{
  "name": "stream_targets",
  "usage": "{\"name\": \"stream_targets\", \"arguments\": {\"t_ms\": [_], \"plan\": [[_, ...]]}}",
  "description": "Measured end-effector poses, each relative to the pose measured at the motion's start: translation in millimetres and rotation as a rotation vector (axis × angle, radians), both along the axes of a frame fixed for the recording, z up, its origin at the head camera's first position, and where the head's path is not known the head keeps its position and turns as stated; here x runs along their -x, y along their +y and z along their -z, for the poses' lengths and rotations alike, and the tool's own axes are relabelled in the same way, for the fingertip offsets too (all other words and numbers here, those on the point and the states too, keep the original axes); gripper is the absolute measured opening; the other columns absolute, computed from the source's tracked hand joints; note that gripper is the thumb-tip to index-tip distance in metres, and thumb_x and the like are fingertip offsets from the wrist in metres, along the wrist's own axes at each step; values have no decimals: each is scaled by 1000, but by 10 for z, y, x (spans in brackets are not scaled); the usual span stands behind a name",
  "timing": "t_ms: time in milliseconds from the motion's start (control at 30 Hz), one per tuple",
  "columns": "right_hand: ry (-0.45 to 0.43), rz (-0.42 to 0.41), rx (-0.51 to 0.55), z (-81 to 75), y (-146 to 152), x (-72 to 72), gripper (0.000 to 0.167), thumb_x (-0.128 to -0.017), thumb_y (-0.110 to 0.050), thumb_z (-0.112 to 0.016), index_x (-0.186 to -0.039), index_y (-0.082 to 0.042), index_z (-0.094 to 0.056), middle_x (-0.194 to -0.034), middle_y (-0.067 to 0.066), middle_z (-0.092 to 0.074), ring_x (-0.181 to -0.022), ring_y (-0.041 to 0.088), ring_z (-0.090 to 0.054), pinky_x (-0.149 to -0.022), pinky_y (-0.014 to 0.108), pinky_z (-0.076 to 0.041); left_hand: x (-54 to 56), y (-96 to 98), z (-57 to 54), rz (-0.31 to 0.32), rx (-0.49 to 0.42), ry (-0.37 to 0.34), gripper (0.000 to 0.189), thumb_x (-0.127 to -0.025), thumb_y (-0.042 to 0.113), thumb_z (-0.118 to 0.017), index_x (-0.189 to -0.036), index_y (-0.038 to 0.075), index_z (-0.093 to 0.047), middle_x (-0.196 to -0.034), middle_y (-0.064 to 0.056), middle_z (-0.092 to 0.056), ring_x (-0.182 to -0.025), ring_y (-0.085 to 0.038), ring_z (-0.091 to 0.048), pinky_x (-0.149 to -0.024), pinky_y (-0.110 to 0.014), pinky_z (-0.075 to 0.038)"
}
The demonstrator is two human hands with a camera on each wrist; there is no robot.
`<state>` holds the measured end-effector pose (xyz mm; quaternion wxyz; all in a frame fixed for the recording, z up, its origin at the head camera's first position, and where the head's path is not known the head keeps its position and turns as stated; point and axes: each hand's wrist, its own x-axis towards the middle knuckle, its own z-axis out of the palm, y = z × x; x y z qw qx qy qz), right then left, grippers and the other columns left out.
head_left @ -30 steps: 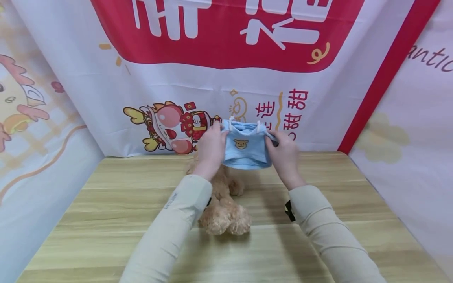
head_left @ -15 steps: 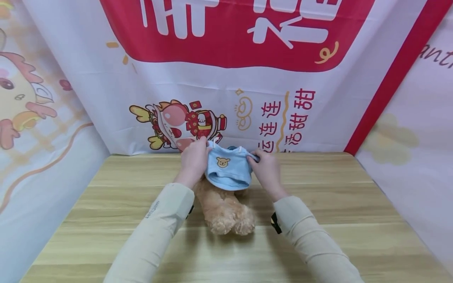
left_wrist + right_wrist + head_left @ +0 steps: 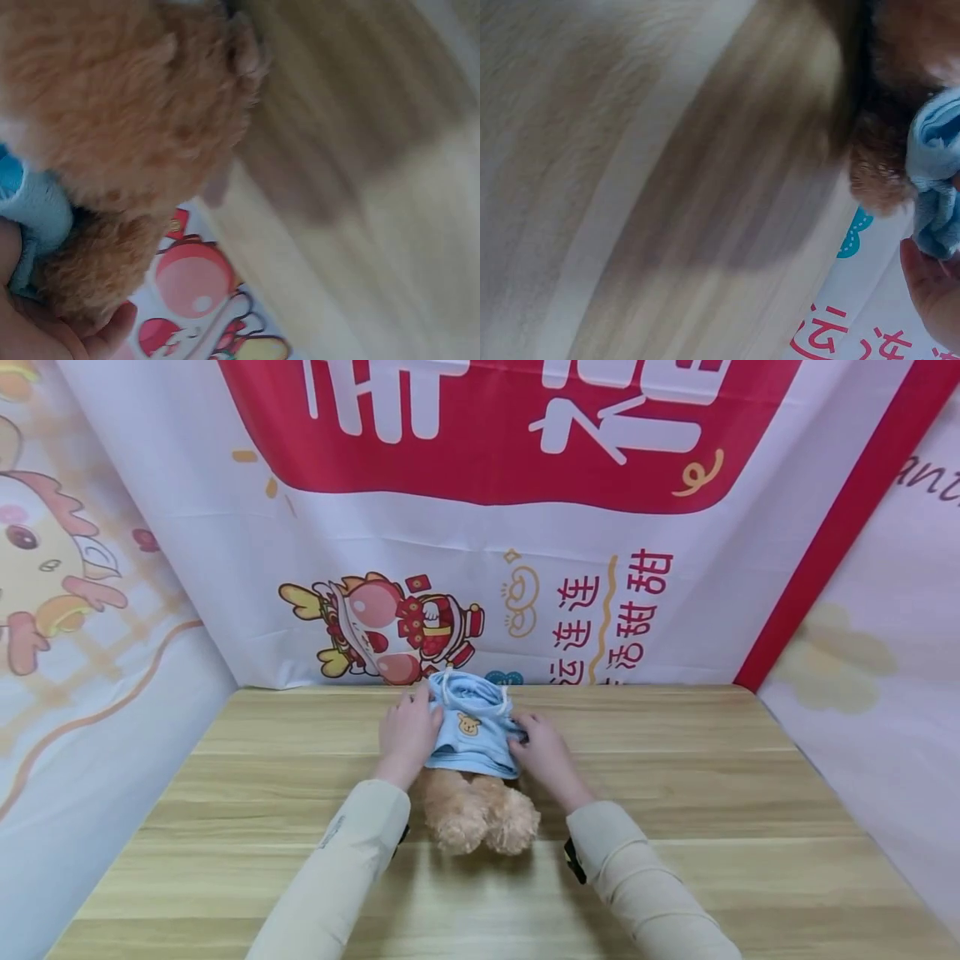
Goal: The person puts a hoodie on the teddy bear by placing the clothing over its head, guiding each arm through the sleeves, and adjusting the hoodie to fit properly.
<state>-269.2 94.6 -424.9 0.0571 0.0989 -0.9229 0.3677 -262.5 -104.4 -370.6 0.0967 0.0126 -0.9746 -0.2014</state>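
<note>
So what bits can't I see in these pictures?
Face of the fluffy toy: head view, hidden; the blue shirt covers the upper part.
Left hand: left wrist view, cut off by the left and bottom edges.
Right hand: right wrist view, cut off by the right edge.
Writing on the right wall: head view, cut off by the right edge.
Tabletop grain: left wrist view, blurred.

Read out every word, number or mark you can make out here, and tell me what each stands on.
"运连连": red lettering, back banner.
"活甜甜": beside it, same banner.
"ant": right wall, cut off by the picture's edge.
Large white characters on the banner's red panel: cut off at the top, not fully readable.
Left sleeve: print too small to read.
Light-blue shirt: bear face, no readable words.
</note>
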Motion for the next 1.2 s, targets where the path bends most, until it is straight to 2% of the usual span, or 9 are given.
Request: {"name": "stream_targets", "arguments": {"t_ms": [67, 167, 300, 433, 567, 700, 800, 1000, 1200], "plan": [[23, -24, -12, 33, -11, -8, 43, -88, -11, -64, -130, -2, -56, -124, 24, -56, -109, 33, -58, -93, 43, -52, 1, -39, 61, -6, -24, -14, 31, -98, 31, -51, -122, 12, -51, -116, -18, -62, -104, -38, -60, -85, -50, -50], [59, -58, -30, 82, -19, -18, 47, -89, -12, -64, -133, -1, -52, -124, 27, -53, -106, 34, -59, -91, 43, -53, 5, -89, 148, 5, -48, 16, 30, -98, 30, -51, -122, 12, -51, -114, -18, -62, -102, -38, -61, -82, -50, -51], [34, -107, -46, 132, -27, -40, 52, -93, -16, -59, -141, -3, -42, -129, 32, -46, -110, 39, -56, -95, 49, -49, 0, -138, 243, 26, -42, 88, 27, -97, 27, -52, -119, 11, -52, -110, -18, -64, -99, -39, -62, -79, -51, -51], [-13, -133, -27, 170, -48, -61, 53, -96, -17, -55, -144, -5, -37, -131, 32, -42, -116, 42, -53, -99, 53, -46, -21, -161, 301, 28, -41, 117, 29, -97, 27, -52, -121, 10, -54, -112, -16, -63, -101, -37, -61, -82, -49, -52], [32, -121, -5, 182, -75, -77, 49, -92, -9, -59, -139, -4, -44, -124, 28, -48, -110, 38, -55, -96, 50, -48, -47, -168, 356, 25, -42, 169, 27, -96, 26, -54, -118, 11, -58, -108, -14, -63, -98, -35, -62, -76, -49, -53], [117, -93, -5, 172, -96, -81, 43, -86, 1, -62, -128, -2, -54, -113, 23, -55, -98, 32, -58, -85, 44, -53, -60, -172, 411, 22, -40, 262, 23, -95, 24, -57, -114, 12, -60, -98, -16, -61, -89, -36, -62, -65, -50, -53], [132, -68, -21, 160, -103, -74, 41, -84, 3, -62, -124, -2, -57, -111, 20, -58, -95, 30, -60, -82, 42, -53, -66, -173, 438, 19, -39, 296, 24, -94, 23, -58, -115, 12, -61, -95, -16, -58, -86, -36, -62, -61, -49, -53], [90, -29, -37, 145, -89, -60, 43, -85, 2, -61, -127, -5, -56, -116, 17, -58, -101, 30, -61, -87, 43, -53, -77, -159, 469, 18, -43, 222, 23, -96, 25, -55, -113, 10, -60, -102, -15, -58, -93, -35, -60, -68, -49, -54], [121, -22, -11, 145, -29, -74, 44, -84, 3, -60, -127, -5, -56, -115, 18, -59, -99, 31, -61, -84, 44, -54, -83, -107, 508, 15, -49, 183, 23, -98, 27, -53, -113, 10, -59, -106, -15, -61, -93, -37, -61, -73, -50, -54]]}}
